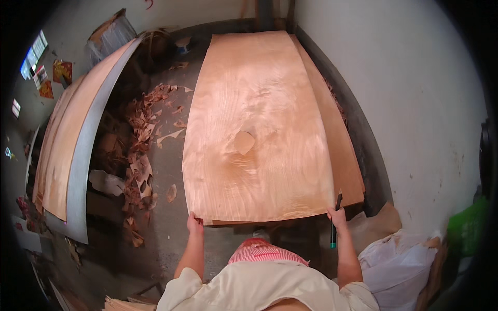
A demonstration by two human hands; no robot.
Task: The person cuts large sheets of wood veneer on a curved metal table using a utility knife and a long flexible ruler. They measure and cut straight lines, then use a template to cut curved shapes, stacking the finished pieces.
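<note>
I have both hands on the near edge of a large wood veneer sheet (264,93), which fills the centre of the frame and narrows toward the top. My left hand (195,224) is closed around its lower left corner; my right hand (337,216) grips the lower right corner and also holds a slim black tool with a green end (333,233), pointing up and down the frame. From this view I cannot tell what kind of tool it is.

The sheet lies over another sheet (342,160), which shows along the right side. As I judge it, the laying is partway along: the upper sheet is spread out across the lower one, but the two edges do not line up on the right, and neither corner is let go. Squaring the edges and releasing seem to be what is left. A rounded mark (244,142) sits near the middle of the sheet; whether it is a hole or a patch I cannot tell.

Torn veneer scraps (140,176) litter the floor (168,207) at centre left, and more panels (78,155) stand at far left.
</note>
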